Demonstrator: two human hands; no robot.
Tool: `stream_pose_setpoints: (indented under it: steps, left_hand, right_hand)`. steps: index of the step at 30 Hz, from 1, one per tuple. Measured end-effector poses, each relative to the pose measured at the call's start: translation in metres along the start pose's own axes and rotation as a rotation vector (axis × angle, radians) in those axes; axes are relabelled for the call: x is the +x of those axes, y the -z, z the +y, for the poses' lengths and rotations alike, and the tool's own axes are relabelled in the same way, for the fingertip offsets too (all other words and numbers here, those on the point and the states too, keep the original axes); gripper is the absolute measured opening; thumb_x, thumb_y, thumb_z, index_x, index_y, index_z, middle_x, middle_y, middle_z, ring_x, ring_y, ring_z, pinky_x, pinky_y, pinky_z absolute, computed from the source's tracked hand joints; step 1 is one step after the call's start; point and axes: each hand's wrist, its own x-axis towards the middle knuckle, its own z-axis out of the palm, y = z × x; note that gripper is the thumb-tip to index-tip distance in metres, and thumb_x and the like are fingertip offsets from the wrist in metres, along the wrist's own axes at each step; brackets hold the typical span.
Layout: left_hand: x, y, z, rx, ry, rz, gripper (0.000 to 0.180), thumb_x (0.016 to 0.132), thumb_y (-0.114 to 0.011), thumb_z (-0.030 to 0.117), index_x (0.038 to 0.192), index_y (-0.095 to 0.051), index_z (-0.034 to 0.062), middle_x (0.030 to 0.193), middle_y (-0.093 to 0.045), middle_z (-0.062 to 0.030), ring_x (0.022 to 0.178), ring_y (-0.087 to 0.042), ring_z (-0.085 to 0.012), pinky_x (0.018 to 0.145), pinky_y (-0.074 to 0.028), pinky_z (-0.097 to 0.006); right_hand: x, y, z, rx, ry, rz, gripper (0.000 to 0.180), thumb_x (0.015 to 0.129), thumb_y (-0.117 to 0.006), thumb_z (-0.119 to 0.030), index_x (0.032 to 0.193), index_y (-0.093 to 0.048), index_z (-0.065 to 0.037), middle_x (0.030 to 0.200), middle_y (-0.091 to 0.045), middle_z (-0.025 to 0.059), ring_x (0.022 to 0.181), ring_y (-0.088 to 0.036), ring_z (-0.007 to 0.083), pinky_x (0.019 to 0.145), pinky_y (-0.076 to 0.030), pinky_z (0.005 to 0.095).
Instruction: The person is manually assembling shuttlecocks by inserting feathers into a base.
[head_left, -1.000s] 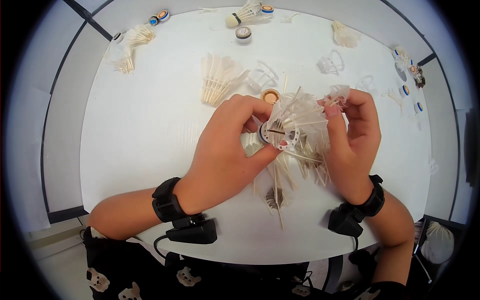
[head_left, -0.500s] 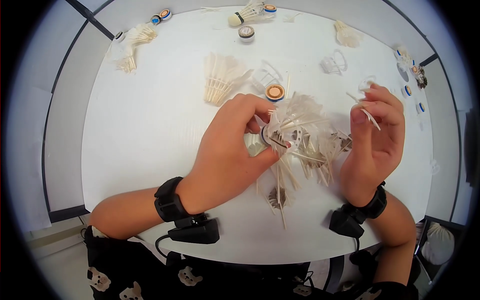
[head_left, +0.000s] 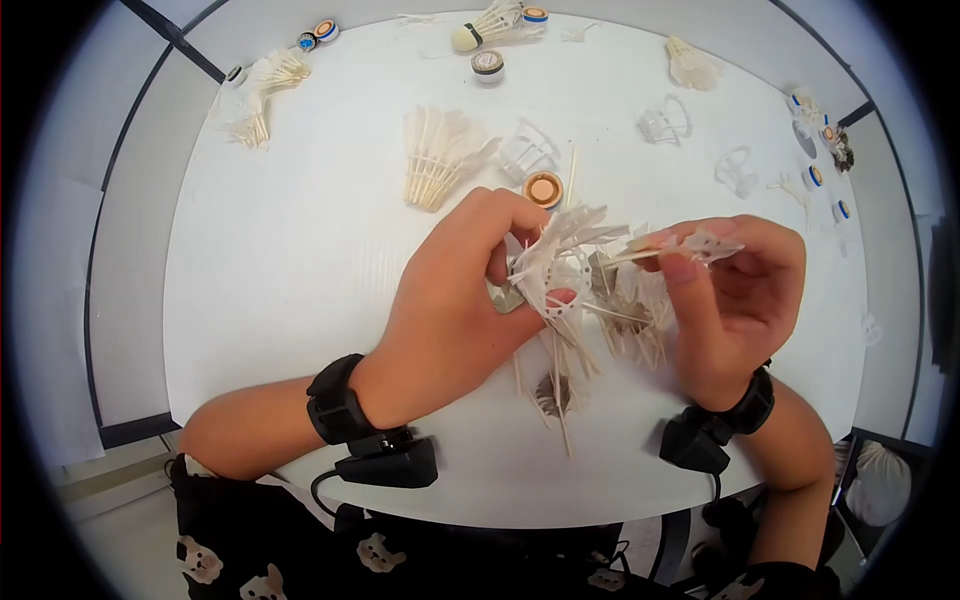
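My left hand (head_left: 467, 290) is closed around a partly taken-apart shuttlecock (head_left: 550, 268), its thumb and fingers gripping the base end. White feathers fan out from it around a clear plastic ring with holes. To its right, my right hand (head_left: 745, 290) pinches a single feather (head_left: 700, 246) between thumb and fingers, the shaft pointing left toward the shuttlecock. Under and between both hands lies a pile of loose feathers and quills (head_left: 630, 315). A small dark-edged feather piece (head_left: 553, 394) lies at the pile's near end.
Beyond my left hand lie a fan of feathers (head_left: 435, 160), a clear plastic skirt frame (head_left: 527, 150) and a round cap (head_left: 543, 189). Other frames (head_left: 665, 122), caps (head_left: 487, 66) and a shuttlecock (head_left: 485, 28) are spread farther back. More caps line the right edge of the white table (head_left: 280, 300).
My right hand has moved left and down toward the shuttlecock, and the thin quill piece it held is replaced by a feather. My left hand has turned the shuttlecock, showing its ring.
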Motion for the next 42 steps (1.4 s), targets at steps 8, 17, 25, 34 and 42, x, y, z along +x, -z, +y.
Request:
stream_pose_setpoints:
  steps: [8,17,25,34,42]
  left_hand:
    - [0.002,-0.005,-0.006,-0.033,-0.103,0.066,0.042,0.076,-0.085,0.005,0.110,-0.060,0.0076,0.091,-0.052,-0.0040,0.073,-0.047,-0.0173,0.066,-0.044,-0.030]
    - [0.001,0.000,-0.003,-0.008,-0.033,0.014,0.046,0.079,-0.088,0.005,0.116,-0.061,0.0025,0.106,-0.062,-0.0057,0.097,-0.064,-0.0164,0.084,-0.052,-0.029]
    - [0.001,-0.005,-0.004,-0.194,-0.025,-0.002,0.046,0.077,-0.082,0.001,0.116,-0.060,0.0071,0.096,-0.058,-0.0051,0.084,-0.057,-0.0177,0.078,-0.051,-0.029]
    - [0.000,-0.001,-0.004,-0.139,0.014,-0.079,0.047,0.081,-0.081,0.001,0.122,-0.058,0.0050,0.107,-0.064,-0.0030,0.095,-0.061,-0.0121,0.085,-0.052,-0.028]
    - [0.001,-0.005,-0.004,-0.213,-0.021,-0.035,0.047,0.073,-0.069,-0.013,0.115,-0.060,0.0083,0.103,-0.062,-0.0022,0.086,-0.058,-0.0166,0.082,-0.051,-0.029]
  right_hand:
    - [0.003,-0.001,0.001,-0.106,0.084,-0.088,0.029,0.083,-0.075,0.013,0.106,-0.060,0.003,0.096,-0.074,0.0150,0.083,-0.073,0.0181,0.074,-0.055,0.0255]
    - [0.003,-0.001,0.005,-0.168,0.108,-0.065,0.029,0.084,-0.075,0.010,0.109,-0.063,0.002,0.098,-0.074,0.0112,0.076,-0.066,0.0133,0.068,-0.052,0.0248]
    - [0.005,-0.003,0.004,-0.219,0.092,-0.089,0.026,0.083,-0.075,0.009,0.106,-0.068,0.000,0.097,-0.075,0.0101,0.073,-0.067,0.0145,0.066,-0.053,0.0248]
    - [0.011,-0.005,-0.002,-0.234,0.036,-0.122,0.019,0.083,-0.075,0.008,0.100,-0.073,-0.001,0.091,-0.075,0.0089,0.071,-0.066,0.0143,0.065,-0.053,0.0249]
    - [0.016,-0.003,-0.006,-0.301,0.082,-0.183,0.016,0.081,-0.077,0.007,0.095,-0.073,0.000,0.086,-0.072,0.0091,0.069,-0.064,0.0152,0.061,-0.051,0.0252]
